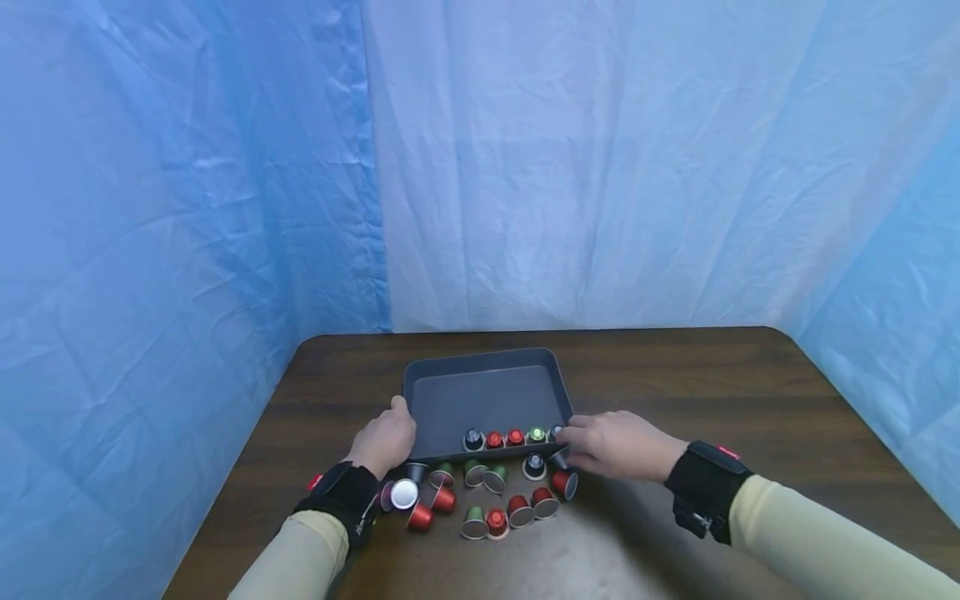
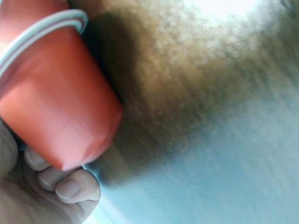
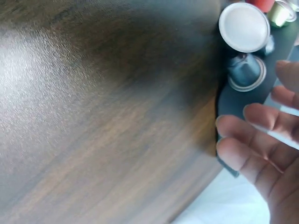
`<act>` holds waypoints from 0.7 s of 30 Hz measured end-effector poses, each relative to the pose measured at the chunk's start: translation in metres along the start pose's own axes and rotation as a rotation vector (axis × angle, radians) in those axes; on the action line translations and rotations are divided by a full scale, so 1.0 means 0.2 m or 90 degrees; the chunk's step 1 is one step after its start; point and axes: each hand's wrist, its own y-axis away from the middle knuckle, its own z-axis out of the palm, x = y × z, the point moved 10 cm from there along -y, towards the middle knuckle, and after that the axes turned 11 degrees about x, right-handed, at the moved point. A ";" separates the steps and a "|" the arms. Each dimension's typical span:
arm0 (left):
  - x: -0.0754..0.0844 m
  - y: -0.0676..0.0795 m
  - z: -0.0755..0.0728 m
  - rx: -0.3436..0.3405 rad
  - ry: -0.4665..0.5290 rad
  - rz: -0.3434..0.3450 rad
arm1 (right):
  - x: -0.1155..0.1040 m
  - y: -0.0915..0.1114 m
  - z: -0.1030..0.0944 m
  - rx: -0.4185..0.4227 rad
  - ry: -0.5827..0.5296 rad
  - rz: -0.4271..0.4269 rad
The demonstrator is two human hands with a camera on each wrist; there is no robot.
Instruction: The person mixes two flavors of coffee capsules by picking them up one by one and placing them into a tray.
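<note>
My left hand [image 1: 386, 437] grips the left rim of a dark grey tray [image 1: 480, 392]; in the left wrist view its curled fingers [image 2: 70, 186] show below a red coffee capsule [image 2: 65, 98], which hides part of the grip. At the tray's front right corner, my right hand [image 1: 618, 446] is beside a dark blue capsule [image 3: 245, 72] standing in the tray. The right wrist view shows these fingers [image 3: 233, 151] spread and loosely bent, apart from that capsule. Along the tray's front edge runs a row: a black capsule [image 1: 473, 439], two red capsules [image 1: 515, 437], a green capsule [image 1: 536, 435] and the blue one.
Before the tray, several loose capsules lie on the brown wooden table [image 1: 675, 375]: red capsules [image 1: 421, 517], green capsules [image 1: 474, 523], a black capsule [image 1: 535, 467] and one with its white lid [image 1: 404, 494] showing. Blue and white sheets [image 1: 570, 167] hang around the table.
</note>
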 end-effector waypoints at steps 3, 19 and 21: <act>0.00 0.00 0.00 -0.004 0.002 -0.003 | 0.01 0.01 0.02 -0.004 0.011 0.005; -0.02 0.00 0.02 -0.003 0.007 -0.005 | -0.01 -0.01 0.05 0.003 0.023 0.014; -0.02 0.00 0.02 -0.003 0.009 -0.009 | -0.02 -0.01 0.06 -0.002 0.029 0.006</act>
